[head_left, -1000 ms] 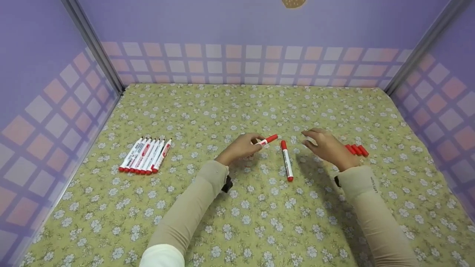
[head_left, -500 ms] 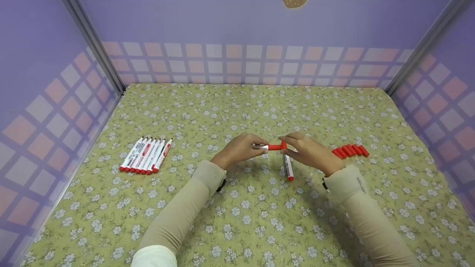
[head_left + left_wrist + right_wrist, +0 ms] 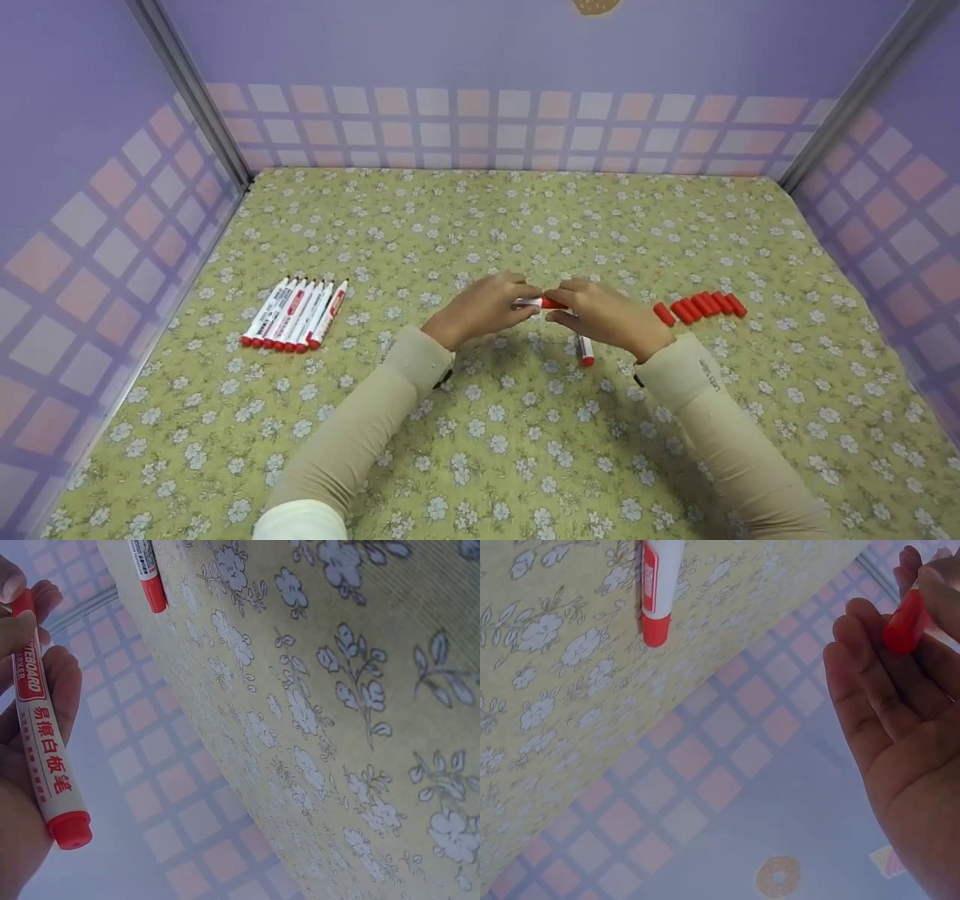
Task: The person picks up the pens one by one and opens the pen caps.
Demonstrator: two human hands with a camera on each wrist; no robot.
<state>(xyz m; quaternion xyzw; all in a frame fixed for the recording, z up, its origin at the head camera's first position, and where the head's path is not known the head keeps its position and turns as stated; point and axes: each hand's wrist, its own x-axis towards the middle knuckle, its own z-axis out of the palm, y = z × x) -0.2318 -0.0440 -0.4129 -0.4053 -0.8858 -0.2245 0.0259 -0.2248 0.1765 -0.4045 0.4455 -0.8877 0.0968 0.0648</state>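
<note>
My left hand (image 3: 480, 306) holds a white whiteboard marker (image 3: 46, 746) by its barrel, roughly level above the cloth. The red plug at the barrel's end sticks out past the palm in the left wrist view. My right hand (image 3: 606, 313) pinches the marker's red cap (image 3: 905, 624) between thumb and fingers, so both hands meet at this one marker. The cap is on the tip side; whether it is fully seated cannot be seen. Below the right hand lies a second marker (image 3: 585, 349), its upper part hidden in the head view.
Several uncapped markers (image 3: 294, 315) lie side by side at the left, tips pointing away. At the right is a slanting row of loose red caps (image 3: 705, 304). Flowered cloth (image 3: 480, 450) covers the table, and purple checked panels (image 3: 480, 127) enclose its back and sides.
My right hand has moved left from beside the caps onto the held marker's cap. The left hand has turned that marker level. More of the loose caps show at the right.
</note>
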